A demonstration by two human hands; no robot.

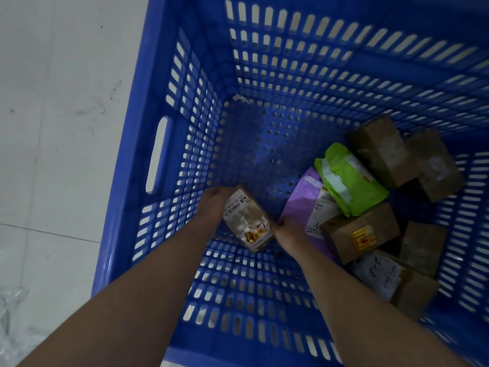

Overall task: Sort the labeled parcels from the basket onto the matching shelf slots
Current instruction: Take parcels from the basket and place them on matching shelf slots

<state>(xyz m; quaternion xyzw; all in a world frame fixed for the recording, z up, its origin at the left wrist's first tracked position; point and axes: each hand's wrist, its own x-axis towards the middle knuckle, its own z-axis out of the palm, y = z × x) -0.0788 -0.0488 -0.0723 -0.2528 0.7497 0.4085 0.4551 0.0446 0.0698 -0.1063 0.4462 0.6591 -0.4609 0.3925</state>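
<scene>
Blue slotted plastic fills most of our view: we look straight down into a deep basket standing on a pale tiled floor. Both our bare forearms reach down inside it.

Between our hands sits a small cardboard parcel with a white printed label and a yellow-red sticker, near the basket's left wall. Our left hand curls over its far upper-left end, and our right hand grips its lower-right edge, so the box is clasped from both sides. We cannot tell whether it rests on the basket floor or is lifted slightly off it.

To the right, a heap of parcels is yet to be sorted. A purple mailer lies flat with a green mailer partly on top of it. Just beside them is a brown box with a yellow sticker. Behind are two taped brown boxes, and nearer us another labelled box with one more brown box beside it.

No shelf is visible, so we cannot say how many parcels are already placed. The bare left half of the basket floor suggests some progress, yet at least seven parcels are left besides the one in hand, so we judge much of the sorting lies ahead.
</scene>
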